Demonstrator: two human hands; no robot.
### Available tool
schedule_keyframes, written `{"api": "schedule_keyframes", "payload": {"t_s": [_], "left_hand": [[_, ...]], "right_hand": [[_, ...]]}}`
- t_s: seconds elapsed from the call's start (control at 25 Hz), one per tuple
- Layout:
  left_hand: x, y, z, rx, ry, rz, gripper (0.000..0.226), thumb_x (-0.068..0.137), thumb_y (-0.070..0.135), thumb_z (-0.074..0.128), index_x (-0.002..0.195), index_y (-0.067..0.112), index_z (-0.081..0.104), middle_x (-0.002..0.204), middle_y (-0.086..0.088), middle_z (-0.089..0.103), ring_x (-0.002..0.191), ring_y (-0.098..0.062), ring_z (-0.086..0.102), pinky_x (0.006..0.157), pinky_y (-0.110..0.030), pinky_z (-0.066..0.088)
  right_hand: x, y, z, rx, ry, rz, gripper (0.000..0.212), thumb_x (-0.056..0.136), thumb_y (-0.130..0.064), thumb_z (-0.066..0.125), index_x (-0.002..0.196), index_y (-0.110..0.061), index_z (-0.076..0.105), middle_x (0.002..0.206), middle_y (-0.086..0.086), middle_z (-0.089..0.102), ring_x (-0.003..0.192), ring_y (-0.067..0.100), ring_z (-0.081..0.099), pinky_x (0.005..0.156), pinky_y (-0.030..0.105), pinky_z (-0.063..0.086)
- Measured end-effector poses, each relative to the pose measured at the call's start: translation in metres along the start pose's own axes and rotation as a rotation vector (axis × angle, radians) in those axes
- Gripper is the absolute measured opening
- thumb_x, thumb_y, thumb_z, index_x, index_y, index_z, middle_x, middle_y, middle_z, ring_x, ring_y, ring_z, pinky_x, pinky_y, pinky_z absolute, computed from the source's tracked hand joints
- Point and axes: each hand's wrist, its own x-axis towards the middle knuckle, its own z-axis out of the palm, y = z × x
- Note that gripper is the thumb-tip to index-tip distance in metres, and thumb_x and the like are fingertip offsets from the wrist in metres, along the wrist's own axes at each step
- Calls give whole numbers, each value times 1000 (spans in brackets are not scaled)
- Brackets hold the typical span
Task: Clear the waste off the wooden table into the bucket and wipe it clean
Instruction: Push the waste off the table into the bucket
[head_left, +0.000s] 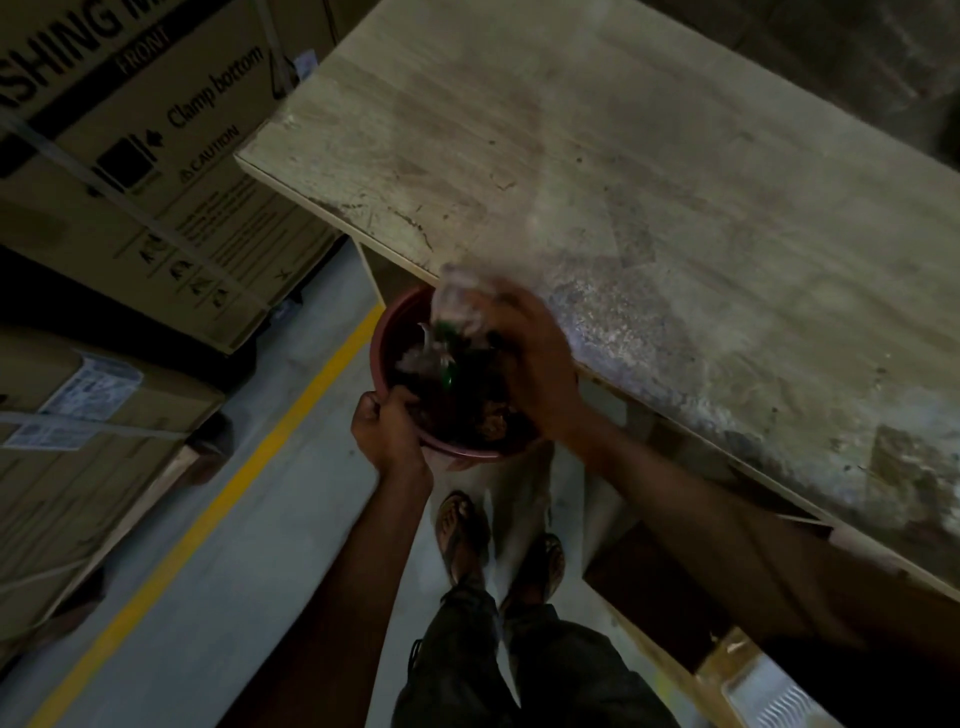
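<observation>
A reddish-brown bucket (385, 340) hangs just below the near edge of the wooden table (597, 156). My left hand (387, 423) grips its near rim. My right hand (530, 358) reaches over the bucket's mouth from the table edge, next to a blurred clear plastic piece (457, 299) with a green bit that drops into the bucket. Whether the fingers still hold it is too blurred to tell. Dark waste lies inside the bucket. The tabletop is stained and dusty, with a greyish smear near its front edge.
Large cardboard cartons (156, 156) stand to the left across a grey floor aisle with a yellow line (218, 499). My sandalled feet (498, 551) stand below the bucket. A shelf under the table holds a box at the lower right (748, 670).
</observation>
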Motion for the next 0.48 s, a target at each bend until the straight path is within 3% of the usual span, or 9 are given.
{"api": "schedule_keyframes", "payload": {"t_s": [0.16, 0.24, 0.32, 0.48], "left_hand": [[2, -7, -3, -27, -2, -33, 30, 69, 3, 63, 53, 17, 41, 57, -4, 45, 59, -19, 46, 57, -31, 38], [7, -9, -6, -45, 9, -49, 25, 68, 4, 63, 56, 16, 45, 65, -10, 47, 67, -21, 48, 62, -35, 40], [13, -10, -9, -59, 9, -42, 20, 71, 1, 62, 62, 13, 48, 71, -11, 48, 70, -22, 48, 64, -36, 40], [30, -3, -11, -86, 42, 2, 25, 72, -2, 59, 59, 16, 48, 71, -10, 47, 71, -22, 47, 63, -35, 39]], "right_hand": [[84, 21, -32, 46, 361, 431, 38, 101, -19, 52, 137, -12, 64, 136, 11, 62, 123, 19, 58, 102, 28, 47], [129, 31, -40, -48, 378, 434, 36, 101, -23, 56, 133, -11, 66, 132, 14, 65, 122, 25, 61, 93, 18, 39], [168, 42, -38, -143, 263, 345, 35, 100, -23, 58, 131, -10, 67, 131, 16, 66, 121, 30, 61, 92, 21, 40], [214, 65, -23, -215, -205, 356, 47, 100, -6, 44, 141, -19, 61, 149, 10, 55, 137, 29, 51, 113, 32, 39]]}}
